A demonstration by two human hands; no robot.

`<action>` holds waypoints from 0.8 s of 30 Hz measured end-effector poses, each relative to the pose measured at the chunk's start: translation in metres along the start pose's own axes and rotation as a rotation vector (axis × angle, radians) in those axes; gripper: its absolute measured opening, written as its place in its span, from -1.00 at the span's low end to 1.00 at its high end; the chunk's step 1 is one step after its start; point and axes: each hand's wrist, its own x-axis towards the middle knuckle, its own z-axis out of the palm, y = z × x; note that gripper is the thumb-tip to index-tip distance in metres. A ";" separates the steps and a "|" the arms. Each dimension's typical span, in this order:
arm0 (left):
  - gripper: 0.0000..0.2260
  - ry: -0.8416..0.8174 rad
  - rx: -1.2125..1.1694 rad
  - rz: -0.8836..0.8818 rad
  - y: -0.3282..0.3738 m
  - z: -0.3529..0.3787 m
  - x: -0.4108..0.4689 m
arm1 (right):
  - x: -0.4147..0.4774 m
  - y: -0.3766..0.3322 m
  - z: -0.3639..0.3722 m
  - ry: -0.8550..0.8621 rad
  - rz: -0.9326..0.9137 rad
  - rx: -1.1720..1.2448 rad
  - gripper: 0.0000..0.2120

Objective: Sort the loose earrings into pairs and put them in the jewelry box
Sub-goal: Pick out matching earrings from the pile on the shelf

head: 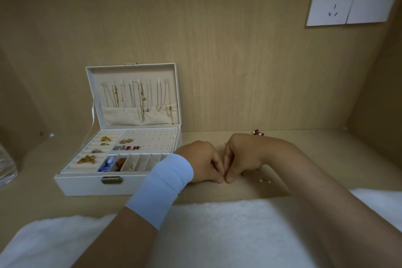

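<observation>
Desk (356, 159) front edge lies close under hands; white cloth (217, 235) below could swallow dropped piece. Jewelry box (87, 185) open, left of hands, partly filled. Left hand (202, 159) and right hand (241, 154) together, fingertips pinched; held item hidden, cannot tell. Loose earrings (265, 180) just beside right wrist: careless sweep likely scatters them.

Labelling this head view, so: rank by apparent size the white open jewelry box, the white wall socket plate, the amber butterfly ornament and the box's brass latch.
1. white open jewelry box
2. white wall socket plate, though it sits farther away
3. amber butterfly ornament and brass latch: look alike, not ranked
</observation>
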 end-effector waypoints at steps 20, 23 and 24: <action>-0.88 0.051 0.036 0.001 0.000 0.002 -0.003 | 0.000 0.005 -0.005 0.101 -0.018 0.059 -0.93; -0.89 0.066 0.073 0.025 0.003 0.003 -0.002 | 0.002 0.003 -0.004 0.112 -0.015 0.046 -0.91; -0.89 0.061 0.076 0.030 0.003 0.003 -0.002 | 0.002 0.002 -0.004 0.117 -0.017 0.044 -0.89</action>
